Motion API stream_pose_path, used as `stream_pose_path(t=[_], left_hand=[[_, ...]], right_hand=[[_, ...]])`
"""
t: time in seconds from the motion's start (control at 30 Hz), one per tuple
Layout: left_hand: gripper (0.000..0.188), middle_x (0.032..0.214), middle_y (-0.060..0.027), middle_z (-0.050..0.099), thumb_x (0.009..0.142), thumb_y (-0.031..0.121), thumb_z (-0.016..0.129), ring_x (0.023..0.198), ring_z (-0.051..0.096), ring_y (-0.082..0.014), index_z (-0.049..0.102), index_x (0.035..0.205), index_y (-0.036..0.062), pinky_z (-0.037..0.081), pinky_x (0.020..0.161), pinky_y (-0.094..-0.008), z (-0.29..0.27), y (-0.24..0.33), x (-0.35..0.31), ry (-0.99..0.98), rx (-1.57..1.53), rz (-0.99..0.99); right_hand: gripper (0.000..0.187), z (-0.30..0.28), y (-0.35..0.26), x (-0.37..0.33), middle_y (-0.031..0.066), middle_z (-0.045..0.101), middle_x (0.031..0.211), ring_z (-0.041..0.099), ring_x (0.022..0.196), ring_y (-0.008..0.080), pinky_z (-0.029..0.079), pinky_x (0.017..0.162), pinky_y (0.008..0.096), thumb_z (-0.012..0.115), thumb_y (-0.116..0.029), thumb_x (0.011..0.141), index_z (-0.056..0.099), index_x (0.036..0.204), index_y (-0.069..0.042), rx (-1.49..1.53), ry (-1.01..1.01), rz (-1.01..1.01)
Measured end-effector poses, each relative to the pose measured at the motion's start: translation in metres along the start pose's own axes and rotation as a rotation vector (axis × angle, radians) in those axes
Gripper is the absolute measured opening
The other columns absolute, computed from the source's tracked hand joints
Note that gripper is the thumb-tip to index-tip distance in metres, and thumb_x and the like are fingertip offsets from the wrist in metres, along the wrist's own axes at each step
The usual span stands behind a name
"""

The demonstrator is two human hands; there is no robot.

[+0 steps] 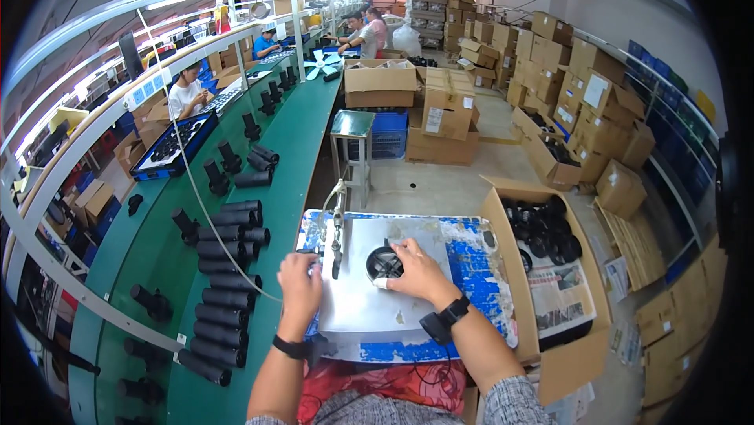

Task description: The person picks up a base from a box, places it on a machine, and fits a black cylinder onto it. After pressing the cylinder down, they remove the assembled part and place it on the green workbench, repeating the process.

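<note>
My right hand point(422, 274) grips a round black plastic part point(382, 263) with crossing ribs, resting it on a grey metal plate point(377, 311). A pale wrap covers one fingertip. My left hand point(300, 283) is raised at the plate's left edge, its fingers curled together. Something small and dark shows by those fingertips, too small to name. Between the hands, toward the far side, stands a metal fitting point(338, 221) with a black lever, joined to a thin hose. The plate lies on a worn blue and white board point(479, 268).
Black tubes point(220, 315) lie in a row on the green conveyor point(290, 134) at left. An open carton point(503, 268) of black round parts stands at right. Beyond are a metal stool point(351, 124), a blue crate point(389, 136) and stacked cartons point(448, 107). Several people sit along the line.
</note>
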State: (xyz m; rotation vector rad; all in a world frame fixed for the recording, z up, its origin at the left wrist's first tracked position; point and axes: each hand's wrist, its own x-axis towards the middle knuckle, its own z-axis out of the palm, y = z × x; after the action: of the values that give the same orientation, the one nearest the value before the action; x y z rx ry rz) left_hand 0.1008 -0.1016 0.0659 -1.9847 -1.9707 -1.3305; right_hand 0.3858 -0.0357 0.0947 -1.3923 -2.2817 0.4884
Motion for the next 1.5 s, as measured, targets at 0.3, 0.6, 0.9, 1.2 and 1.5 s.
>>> stream_pose_path(t=[0.3,0.6,0.9,1.2,1.5], left_hand=[[0.045,0.124,-0.0112,0.06,0.079,0.015,0.087,0.124,0.056,-0.035,0.07,0.121,0.0159,0.045,0.098,-0.0501,0.019,-0.091,0.061,-0.436,0.523,0.109],[0.045,0.129,-0.0123,0.061,0.079,0.017,0.089,0.121,0.058,-0.0343,0.071,0.12,0.0147,0.05,0.091,-0.05,0.015,-0.089,0.08,-0.3,0.511,0.25],[0.029,0.108,-0.015,0.067,0.091,0.009,0.077,0.099,0.07,-0.0378,0.066,0.118,0.0073,0.059,0.076,-0.048,-0.001,0.085,-0.01,-0.291,-0.276,0.391],[0.038,0.119,-0.0125,0.071,0.097,0.03,0.069,0.09,0.074,-0.0392,0.067,0.132,0.0156,0.059,0.076,-0.0515,0.03,0.073,0.021,-0.765,0.101,0.455],[0.033,0.11,-0.0084,0.074,0.097,0.033,0.068,0.088,0.075,-0.0361,0.072,0.127,0.0205,0.059,0.073,-0.0521,0.046,0.061,0.026,-0.677,-0.026,0.564]], right_hand=[[0.096,0.007,0.003,-0.01,0.0181,0.056,0.128,0.062,0.122,0.0407,0.053,0.105,0.0469,0.09,-0.056,0.07,0.06,0.147,-0.008,-0.024,0.091,0.015],[0.095,0.01,0.0,-0.008,0.0171,0.057,0.124,0.063,0.121,0.0398,0.053,0.103,0.0468,0.091,-0.057,0.068,0.061,0.146,-0.011,0.026,0.096,0.026],[0.072,0.024,0.043,0.014,0.0196,0.06,0.131,0.063,0.124,0.0397,0.053,0.105,0.0441,0.083,-0.04,0.082,0.062,0.145,-0.01,0.289,0.045,0.035],[0.038,0.009,-0.026,0.048,0.0174,0.073,0.123,0.073,0.114,0.0363,0.059,0.094,0.0466,0.07,-0.022,0.093,0.071,0.128,-0.009,-0.363,-0.153,0.153],[0.026,0.038,-0.015,0.066,0.0152,0.08,0.108,0.079,0.102,0.0328,0.062,0.084,0.0449,0.076,-0.018,0.084,0.076,0.109,-0.01,-0.6,-0.034,0.132]])
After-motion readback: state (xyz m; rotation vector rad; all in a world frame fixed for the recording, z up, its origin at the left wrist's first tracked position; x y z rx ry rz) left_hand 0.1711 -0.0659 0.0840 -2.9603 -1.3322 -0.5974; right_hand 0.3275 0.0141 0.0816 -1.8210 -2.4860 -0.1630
